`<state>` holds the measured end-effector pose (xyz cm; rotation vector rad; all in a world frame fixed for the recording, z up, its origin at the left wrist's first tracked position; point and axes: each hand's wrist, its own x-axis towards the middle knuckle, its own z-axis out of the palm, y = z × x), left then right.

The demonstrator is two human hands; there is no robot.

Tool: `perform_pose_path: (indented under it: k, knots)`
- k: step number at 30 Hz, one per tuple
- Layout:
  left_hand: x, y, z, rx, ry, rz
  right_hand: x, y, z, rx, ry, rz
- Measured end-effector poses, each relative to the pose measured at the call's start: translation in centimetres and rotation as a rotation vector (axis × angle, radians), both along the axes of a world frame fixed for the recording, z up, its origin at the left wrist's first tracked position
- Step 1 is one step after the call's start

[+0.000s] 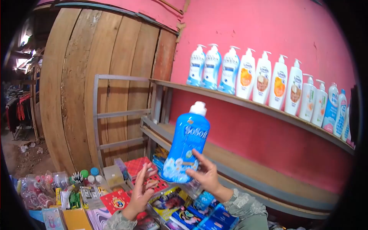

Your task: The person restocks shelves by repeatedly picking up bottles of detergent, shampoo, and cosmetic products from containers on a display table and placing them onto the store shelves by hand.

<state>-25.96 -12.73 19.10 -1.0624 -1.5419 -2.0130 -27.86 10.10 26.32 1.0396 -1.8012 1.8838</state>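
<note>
A blue SoSoft bottle [188, 143] with a white cap is held up in the middle of the view, tilted a little to the right. My right hand [206, 173] grips it low on its right side, with thumb and fingers against the label. To the left of the bottle, my left hand [141, 191] is raised with its fingers apart and nothing in it. Beneath both hands lie blue and yellow packets [170, 201] and a red patterned box [138, 166].
Pump bottles [245, 76] line the upper shelf [260, 105] on the pink wall. Below it runs a lower shelf [245, 153]. A grey metal frame [122, 114] stands by the wooden planks. Notebooks, jars and small packets cover the near left.
</note>
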Motion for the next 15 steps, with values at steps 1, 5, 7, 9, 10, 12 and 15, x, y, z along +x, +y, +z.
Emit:
perform_pose_path:
  k: [1, 5, 7, 9, 10, 12, 15]
  knots:
    - [-0.3, -1.4, -1.1, 0.01, -0.039, 0.034, -2.7, -0.2, 1.2, 0.008, 0.113, -0.042]
    - [-2.0, -6.2, -6.9, 0.008, -0.145, 0.19, -10.8, -1.6, 9.7, 0.102, 0.502, -0.312]
    - [-2.4, -8.3, -10.0, -0.071, -0.198, 0.323, -14.7, -2.5, 13.9, 0.168, 0.712, -0.476]
    - [-2.0, -10.0, -11.3, -0.059, -0.262, 0.337, -17.8, -3.9, 17.5, 0.241, 0.896, -0.703]
    - [-1.9, -10.6, -12.0, -0.059, -0.285, 0.354, -19.9, -4.6, 19.0, 0.23, 0.938, -0.737]
    - [-2.3, -11.5, -13.6, 0.026, -0.359, 0.323, -23.6, -6.1, 21.3, 0.218, 0.976, -0.789]
    - [-3.1, -12.5, -14.6, 0.051, -0.383, 0.304, -28.7, -7.9, 23.5, 0.24, 0.958, -0.932]
